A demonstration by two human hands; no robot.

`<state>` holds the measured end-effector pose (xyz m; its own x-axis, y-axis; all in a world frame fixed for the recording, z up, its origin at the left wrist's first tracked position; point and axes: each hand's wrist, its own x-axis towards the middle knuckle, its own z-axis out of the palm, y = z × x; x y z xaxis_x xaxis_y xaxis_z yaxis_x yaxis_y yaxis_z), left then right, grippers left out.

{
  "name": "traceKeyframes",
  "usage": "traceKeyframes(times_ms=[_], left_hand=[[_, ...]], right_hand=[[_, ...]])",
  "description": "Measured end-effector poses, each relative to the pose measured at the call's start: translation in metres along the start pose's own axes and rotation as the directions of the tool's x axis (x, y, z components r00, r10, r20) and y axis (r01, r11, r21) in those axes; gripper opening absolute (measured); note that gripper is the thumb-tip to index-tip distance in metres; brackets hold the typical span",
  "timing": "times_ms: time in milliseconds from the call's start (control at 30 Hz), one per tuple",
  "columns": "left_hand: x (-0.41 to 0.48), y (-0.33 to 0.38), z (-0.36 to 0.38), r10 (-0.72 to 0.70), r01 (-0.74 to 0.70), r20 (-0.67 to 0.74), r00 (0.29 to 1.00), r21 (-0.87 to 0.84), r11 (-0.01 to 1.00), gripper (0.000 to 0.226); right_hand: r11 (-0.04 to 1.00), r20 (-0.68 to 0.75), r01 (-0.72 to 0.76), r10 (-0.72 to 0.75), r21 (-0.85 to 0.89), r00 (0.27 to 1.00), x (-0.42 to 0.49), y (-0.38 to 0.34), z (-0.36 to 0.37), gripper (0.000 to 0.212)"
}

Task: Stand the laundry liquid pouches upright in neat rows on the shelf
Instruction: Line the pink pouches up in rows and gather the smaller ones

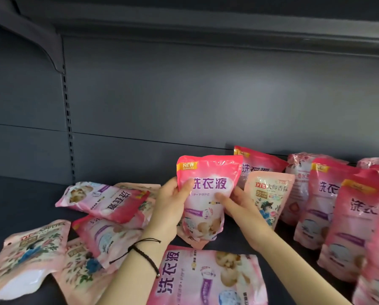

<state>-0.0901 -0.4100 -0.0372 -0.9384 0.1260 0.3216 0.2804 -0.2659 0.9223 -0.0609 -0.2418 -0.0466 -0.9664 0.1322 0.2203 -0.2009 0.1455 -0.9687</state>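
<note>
Two hands clamp one pouch [208,172]: our left hand [169,208] and right hand [239,208] curl round its side edges, holding it upright over the shelf [19,194], just beside the standing row [324,190]. Released carelessly, we judge its soft base may slump, toppling it onto that row or the flat pouches [105,199].

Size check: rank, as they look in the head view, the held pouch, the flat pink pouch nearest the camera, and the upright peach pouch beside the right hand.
1. flat pink pouch, but nearness may inflate it.
2. held pouch.
3. peach pouch, partly hidden by the right hand.
</note>
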Motion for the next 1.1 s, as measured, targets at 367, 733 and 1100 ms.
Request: traceKeyframes(times_ms=[367,733,1100], left_hand=[[-0.006,-0.003,0.078,-0.076,0.082,0.122,0.990,-0.044,0.996,0.014],[-0.004,-0.014,0.127,-0.078,0.054,0.160,0.984,0.146,0.988,0.014],[-0.035,0.025,0.061,0.116,-0.360,0.346,0.931,0.821,0.444,0.031]], right_hand=[[0.940,-0.231,0.073,0.006,0.333,0.973,-0.036,-0.009,-0.061,0.024],[0.985,-0.423,0.121,-0.059,0.121,0.904,-0.042,0.004,-0.096,0.035],[0.498,-0.101,0.453,-0.748,-0.740,0.656,-0.064,-0.039,-0.092,0.048]])
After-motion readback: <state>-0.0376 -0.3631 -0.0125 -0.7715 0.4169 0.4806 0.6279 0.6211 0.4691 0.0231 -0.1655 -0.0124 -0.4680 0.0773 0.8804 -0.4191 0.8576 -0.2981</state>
